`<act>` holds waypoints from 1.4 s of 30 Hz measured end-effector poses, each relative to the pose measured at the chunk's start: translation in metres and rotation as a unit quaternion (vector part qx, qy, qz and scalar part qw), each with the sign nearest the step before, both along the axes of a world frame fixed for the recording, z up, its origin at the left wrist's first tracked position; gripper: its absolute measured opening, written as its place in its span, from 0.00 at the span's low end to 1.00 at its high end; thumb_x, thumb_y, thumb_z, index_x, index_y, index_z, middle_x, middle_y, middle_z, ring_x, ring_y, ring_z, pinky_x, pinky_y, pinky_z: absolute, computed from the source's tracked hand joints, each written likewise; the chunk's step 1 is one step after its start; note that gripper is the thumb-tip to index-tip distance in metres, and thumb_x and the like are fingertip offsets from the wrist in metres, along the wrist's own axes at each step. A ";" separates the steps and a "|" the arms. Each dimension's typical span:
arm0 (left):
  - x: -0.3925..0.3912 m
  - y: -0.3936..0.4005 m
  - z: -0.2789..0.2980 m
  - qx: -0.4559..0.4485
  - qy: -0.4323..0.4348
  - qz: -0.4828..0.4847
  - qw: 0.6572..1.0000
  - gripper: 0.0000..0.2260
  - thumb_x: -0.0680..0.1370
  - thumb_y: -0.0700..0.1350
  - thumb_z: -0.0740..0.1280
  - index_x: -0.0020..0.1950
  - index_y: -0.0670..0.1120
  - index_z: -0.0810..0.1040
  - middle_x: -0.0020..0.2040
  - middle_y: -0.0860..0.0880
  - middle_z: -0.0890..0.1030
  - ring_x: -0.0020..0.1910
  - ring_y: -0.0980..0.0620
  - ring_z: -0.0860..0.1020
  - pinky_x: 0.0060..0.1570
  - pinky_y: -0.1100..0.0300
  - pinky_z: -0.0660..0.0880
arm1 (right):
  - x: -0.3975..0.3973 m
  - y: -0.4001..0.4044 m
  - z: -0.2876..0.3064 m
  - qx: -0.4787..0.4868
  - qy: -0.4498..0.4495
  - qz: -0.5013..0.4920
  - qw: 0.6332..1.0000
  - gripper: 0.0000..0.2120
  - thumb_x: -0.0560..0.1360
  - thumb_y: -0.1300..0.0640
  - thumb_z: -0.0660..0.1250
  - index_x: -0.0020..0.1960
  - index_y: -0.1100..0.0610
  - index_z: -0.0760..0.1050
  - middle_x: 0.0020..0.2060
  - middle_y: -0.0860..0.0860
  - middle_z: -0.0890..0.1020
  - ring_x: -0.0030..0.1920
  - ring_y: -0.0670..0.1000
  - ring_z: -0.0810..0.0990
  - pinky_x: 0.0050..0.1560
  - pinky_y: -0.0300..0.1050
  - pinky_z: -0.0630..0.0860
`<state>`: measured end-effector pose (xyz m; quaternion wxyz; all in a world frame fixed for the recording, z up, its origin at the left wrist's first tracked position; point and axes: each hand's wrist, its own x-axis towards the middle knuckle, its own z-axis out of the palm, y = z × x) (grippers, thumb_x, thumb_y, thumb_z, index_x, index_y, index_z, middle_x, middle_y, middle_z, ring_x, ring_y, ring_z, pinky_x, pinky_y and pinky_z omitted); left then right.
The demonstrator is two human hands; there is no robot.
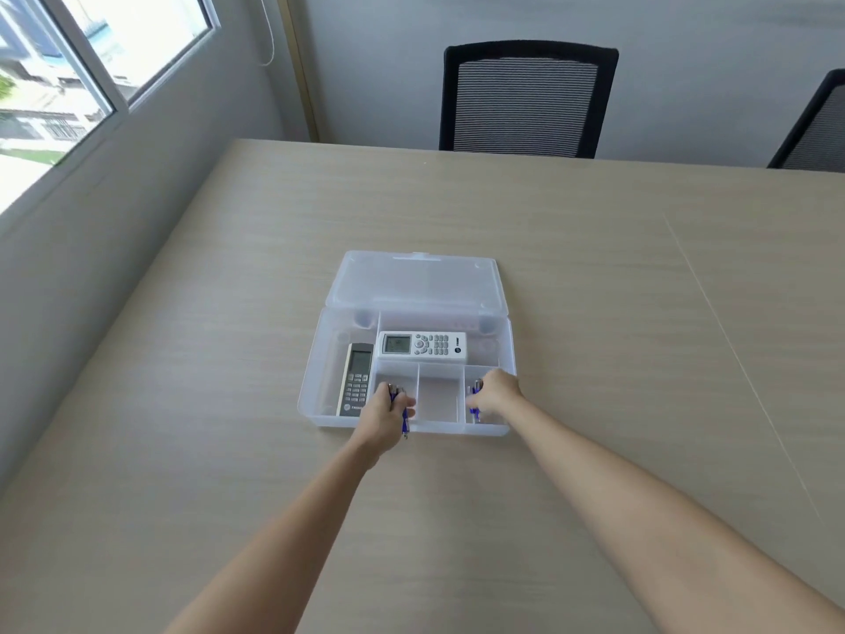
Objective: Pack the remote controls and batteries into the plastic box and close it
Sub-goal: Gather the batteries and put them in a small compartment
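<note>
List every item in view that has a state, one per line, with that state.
plastic box: open, lid folded back flat.
white remote: lying in back compartment.
grey remote: lying in left compartment.
left hand: closed on batteries.
right hand: holding batteries over right compartment.
middle compartment: empty.

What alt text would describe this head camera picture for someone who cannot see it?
Two bare hands lower blue batteries into a clear plastic box on a light wooden table: the left hand over the left front compartment, the right hand over the right one. A white remote control and a grey remote control already lie inside; the lid is open.
</note>
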<state>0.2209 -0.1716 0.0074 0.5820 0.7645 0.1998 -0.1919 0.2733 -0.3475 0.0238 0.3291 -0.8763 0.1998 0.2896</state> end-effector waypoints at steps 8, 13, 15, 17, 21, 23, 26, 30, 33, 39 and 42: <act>0.011 0.006 0.000 0.013 0.046 -0.017 0.999 0.08 0.83 0.43 0.54 0.48 0.42 0.69 0.51 0.45 0.81 0.49 0.48 0.79 0.49 0.51 0.74 | 0.012 -0.006 -0.010 -0.060 -0.050 0.061 0.995 0.19 0.68 0.67 0.71 0.29 0.57 0.62 0.25 0.50 0.67 0.28 0.54 0.66 0.23 0.41 0.62; 0.033 -0.001 0.033 0.157 0.003 -0.115 0.981 0.14 0.80 0.43 0.55 0.34 0.45 0.64 0.33 0.47 0.73 0.29 0.50 0.68 0.29 0.61 0.65 | -0.008 -0.067 -0.014 -0.035 -0.263 -0.037 0.963 0.06 0.72 0.63 0.69 0.49 0.60 0.81 0.41 0.55 0.83 0.42 0.55 0.80 0.43 0.47 0.77; 0.046 -0.018 0.044 0.175 -0.017 -0.134 0.975 0.16 0.81 0.44 0.55 0.33 0.45 0.64 0.32 0.47 0.72 0.28 0.51 0.68 0.28 0.60 0.63 | -0.024 -0.081 -0.022 0.098 -0.156 -0.113 0.976 0.12 0.70 0.59 0.73 0.53 0.60 0.82 0.40 0.54 0.85 0.36 0.53 0.83 0.45 0.47 0.83; 0.059 -0.049 0.048 0.118 -0.002 -0.137 0.984 0.12 0.82 0.42 0.55 0.38 0.43 0.66 0.38 0.44 0.76 0.35 0.47 0.72 0.35 0.59 0.67 | -0.034 -0.093 -0.032 0.185 -0.106 -0.161 0.964 0.14 0.70 0.57 0.74 0.55 0.60 0.82 0.39 0.53 0.84 0.32 0.51 0.81 0.47 0.48 0.84; 0.069 -0.088 0.035 0.026 0.075 -0.128 0.989 0.10 0.81 0.37 0.56 0.40 0.41 0.68 0.44 0.38 0.77 0.39 0.43 0.78 0.44 0.52 0.75 | -0.037 -0.090 -0.039 0.259 -0.097 -0.188 0.942 0.06 0.70 0.56 0.75 0.45 0.56 0.85 0.38 0.59 0.84 0.32 0.54 0.79 0.51 0.56 0.80; 0.071 -0.105 0.026 0.078 0.086 -0.163 0.980 0.10 0.80 0.37 0.58 0.38 0.41 0.68 0.43 0.38 0.76 0.40 0.43 0.77 0.47 0.50 0.78 | -0.035 -0.091 -0.038 0.286 -0.088 -0.185 0.936 0.03 0.70 0.56 0.75 0.42 0.54 0.86 0.40 0.62 0.84 0.34 0.55 0.79 0.48 0.54 0.80; 0.072 -0.124 0.020 0.237 0.075 -0.240 0.938 0.10 0.78 0.36 0.59 0.35 0.42 0.67 0.41 0.38 0.80 0.47 0.40 0.79 0.41 0.51 0.78 | -0.031 -0.096 -0.042 0.314 -0.073 -0.192 0.927 0.11 0.70 0.58 0.75 0.50 0.62 0.84 0.47 0.63 0.85 0.40 0.57 0.82 0.49 0.55 0.82; 0.074 -0.132 0.013 0.309 0.080 -0.269 0.909 0.07 0.76 0.34 0.60 0.47 0.36 0.77 0.51 0.40 0.81 0.51 0.45 0.82 0.56 0.50 0.78 | -0.028 -0.099 -0.047 0.329 -0.062 -0.199 0.921 0.15 0.71 0.60 0.73 0.55 0.67 0.81 0.49 0.63 0.85 0.45 0.58 0.83 0.47 0.50 0.82; 0.074 -0.132 0.014 0.315 0.078 -0.280 0.903 0.04 0.76 0.36 0.62 0.44 0.37 0.76 0.48 0.44 0.80 0.46 0.45 0.81 0.48 0.54 0.79 | -0.027 -0.101 -0.048 0.335 -0.057 -0.201 0.919 0.15 0.71 0.61 0.73 0.55 0.68 0.81 0.50 0.64 0.84 0.45 0.58 0.82 0.49 0.51 0.82; 0.057 -0.078 0.020 0.183 -0.113 -0.075 0.974 0.10 0.76 0.36 0.62 0.52 0.41 0.81 0.46 0.43 0.84 0.45 0.43 0.81 0.46 0.60 0.75 | -0.022 -0.101 -0.043 0.305 -0.049 -0.186 0.933 0.16 0.70 0.63 0.74 0.55 0.69 0.80 0.42 0.62 0.84 0.37 0.55 0.80 0.41 0.47 0.83; 0.043 -0.014 0.008 0.301 -0.215 0.050 0.928 0.13 0.79 0.41 0.62 0.62 0.42 0.76 0.61 0.41 0.79 0.59 0.41 0.77 0.59 0.53 0.72 | -0.001 -0.102 -0.039 0.282 -0.048 -0.183 0.941 0.17 0.69 0.61 0.76 0.56 0.63 0.79 0.45 0.57 0.84 0.40 0.52 0.81 0.46 0.47 0.82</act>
